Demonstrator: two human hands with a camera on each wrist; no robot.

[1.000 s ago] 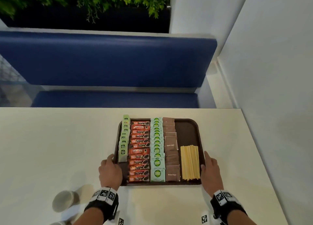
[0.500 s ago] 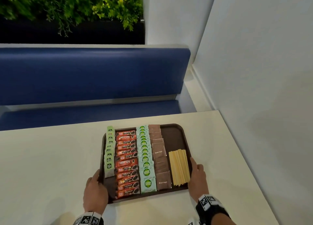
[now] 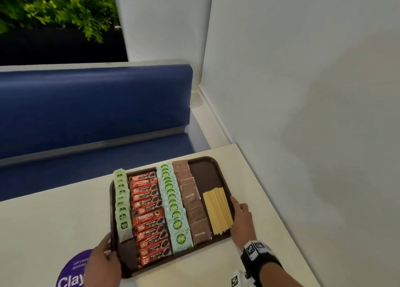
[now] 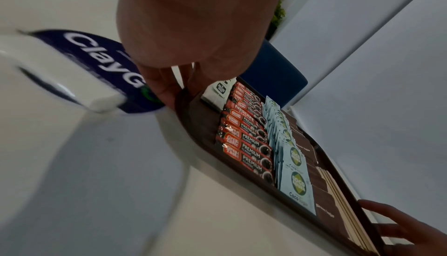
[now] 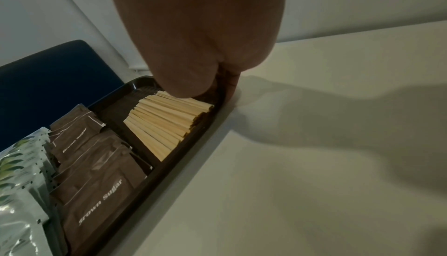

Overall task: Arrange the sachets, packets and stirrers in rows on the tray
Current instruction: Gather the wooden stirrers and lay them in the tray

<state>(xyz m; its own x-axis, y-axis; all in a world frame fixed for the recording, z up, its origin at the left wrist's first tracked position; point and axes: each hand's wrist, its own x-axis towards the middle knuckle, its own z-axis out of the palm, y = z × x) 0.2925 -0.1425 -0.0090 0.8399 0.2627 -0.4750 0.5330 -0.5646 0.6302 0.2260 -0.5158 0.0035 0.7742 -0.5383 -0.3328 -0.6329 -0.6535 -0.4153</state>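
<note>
The brown tray (image 3: 206,174) sits on the pale table (image 3: 54,222) between the two hands, near the table's far right corner by the wall (image 3: 303,92). The left hand (image 3: 102,263) grips the tray's near left edge, thumb over the rim and fingers curled under it; the right hand (image 3: 242,217) holds the right edge beside the stirrers (image 3: 217,211), its thumb on the rim and fingers curled at the edge, as the right wrist view shows. On the tray lie five rows from left to right: light green sachets (image 3: 123,202), red coffee packets (image 3: 149,217), pale green sugar sachets (image 3: 174,206), brown sugar sachets (image 3: 192,202), and the bundle of stirrers. Compared with a second ago, the tray has turned counter-clockwise and lies closer to the wall side of the table, and both hands have stayed on its edges; a purple round sticker (image 3: 72,269) now shows on the table by the left hand, where a paper cup was seen before. The tray's long axis runs from the near left toward the far right, slanted against the table's edge. The rows and the stirrers run the same way, while each coffee packet lies crosswise to its row. A blue bench (image 3: 86,105) stands beyond the table.
</note>
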